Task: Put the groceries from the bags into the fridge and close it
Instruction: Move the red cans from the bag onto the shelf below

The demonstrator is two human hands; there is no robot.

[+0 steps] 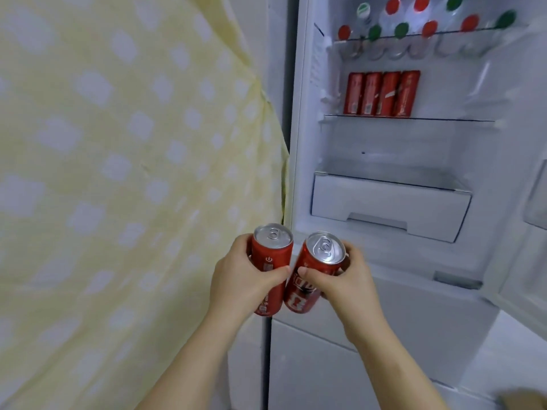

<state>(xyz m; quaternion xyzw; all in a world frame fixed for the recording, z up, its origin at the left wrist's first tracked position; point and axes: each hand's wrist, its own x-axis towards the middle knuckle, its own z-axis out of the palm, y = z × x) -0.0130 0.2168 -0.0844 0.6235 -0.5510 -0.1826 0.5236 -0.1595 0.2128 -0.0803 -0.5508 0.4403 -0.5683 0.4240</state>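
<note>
Low in the centre of the frame, the left hand (pixel 239 279) grips the left can (pixel 270 255), nearly upright, and the right hand (pixel 350 281) grips the right can (pixel 313 279), top leaning right. Fingers (pixel 353 255) and thumbs curl round each. The fridge shelf (pixel 444 119) holding four red cans (pixel 381 93) lies up and right, its bare stretch nearer the right hand.

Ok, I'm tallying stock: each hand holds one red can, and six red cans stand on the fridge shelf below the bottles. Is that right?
Not six: the head view shows four shelved cans in a row below the bottles. The left hand grips the left can, the right hand the right can.
</note>
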